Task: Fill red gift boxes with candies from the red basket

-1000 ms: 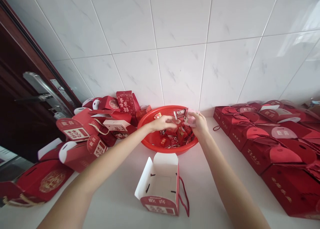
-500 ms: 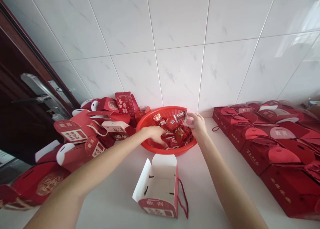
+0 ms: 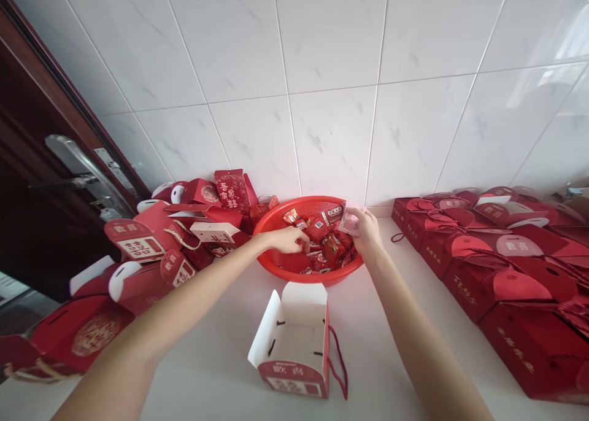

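An oval red plastic basket [image 3: 322, 278] holds small packets, mostly red [image 3: 332, 249]. Over its left part is my left hand [image 3: 291, 240], fingers curled inward and closed; whether anything is between the fingertips is too small to make out. At the basket's right rim, my right hand [image 3: 366, 227] grips a pink and clear packet [image 3: 350, 220]. In front of the basket stands an open red and white box [image 3: 294, 347], its flaps up and its white inside showing. A dark red cord handle [image 3: 339, 363] hangs on its right side.
Folded red boxes [image 3: 138, 243] crowd the left side near a dark door with a metal handle [image 3: 73, 160]. Rows of closed red boxes [image 3: 464, 274] line the right. Behind the basket rises a tiled wall [image 3: 331, 126].
My left hand has lifted slightly from the packets, its fingers now curled instead of spread. My right hand still holds the pink packet. The view has shifted slightly.
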Available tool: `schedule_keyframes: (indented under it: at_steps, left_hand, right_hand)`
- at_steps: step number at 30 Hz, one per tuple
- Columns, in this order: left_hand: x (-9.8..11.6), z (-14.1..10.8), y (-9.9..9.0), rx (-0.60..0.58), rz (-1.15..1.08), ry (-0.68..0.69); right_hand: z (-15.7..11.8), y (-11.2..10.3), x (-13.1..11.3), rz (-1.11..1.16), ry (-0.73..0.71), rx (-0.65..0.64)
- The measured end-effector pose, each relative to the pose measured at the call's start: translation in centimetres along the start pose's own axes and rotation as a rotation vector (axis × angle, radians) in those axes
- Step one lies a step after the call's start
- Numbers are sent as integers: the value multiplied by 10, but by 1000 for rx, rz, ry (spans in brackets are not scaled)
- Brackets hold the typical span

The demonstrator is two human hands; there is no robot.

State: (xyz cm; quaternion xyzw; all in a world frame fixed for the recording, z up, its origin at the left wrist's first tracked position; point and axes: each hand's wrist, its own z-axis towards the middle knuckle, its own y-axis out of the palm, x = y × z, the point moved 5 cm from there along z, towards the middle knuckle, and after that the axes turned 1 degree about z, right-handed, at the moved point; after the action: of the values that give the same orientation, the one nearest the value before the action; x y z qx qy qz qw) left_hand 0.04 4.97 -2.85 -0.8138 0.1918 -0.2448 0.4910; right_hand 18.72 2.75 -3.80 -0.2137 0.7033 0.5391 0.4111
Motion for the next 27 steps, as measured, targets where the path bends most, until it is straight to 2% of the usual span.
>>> schedule_keyframes:
  at_steps: [4, 6, 9, 13, 15, 16, 17, 20, 22, 24, 25, 27]
  left_hand:
    - [19, -1, 20, -217, 17, 9]
    - [26, 5, 26, -206, 54, -28]
    - [29, 20, 18, -37, 106, -61]
    - [15, 29, -19, 309, 152, -159]
    - [8, 27, -34, 376, 133, -170]
    - [8, 26, -36, 350, 94, -135]
    - [11, 26, -34, 272, 36, -65]
    - [37, 27, -7, -130, -184, 216]
    - [53, 31, 16, -351, -243, 296]
    - [62, 42, 30, -404, -205, 292]
    - [64, 49, 33, -374, -172, 279]
    - [61, 64, 29, -239, -99, 234]
  right_hand:
    - [-2, 1, -2, -11, -1, 4]
    - [-2, 1, -3, -15, -7, 8]
    - [-1, 0, -4, -13, -22, 29]
    - [-1, -3, -4, 2, -50, 74]
    - [0, -4, -5, 11, -71, 87]
    - [0, -5, -5, 15, -81, 92]
    - [1, -5, -5, 20, -91, 96]
    - [2, -7, -6, 35, -106, 109]
    - [2, -7, -6, 43, -107, 115]
    - [1, -7, -6, 49, -105, 121]
    - [0, -7, -6, 51, -103, 123]
    - [-1, -6, -6, 54, -96, 124]
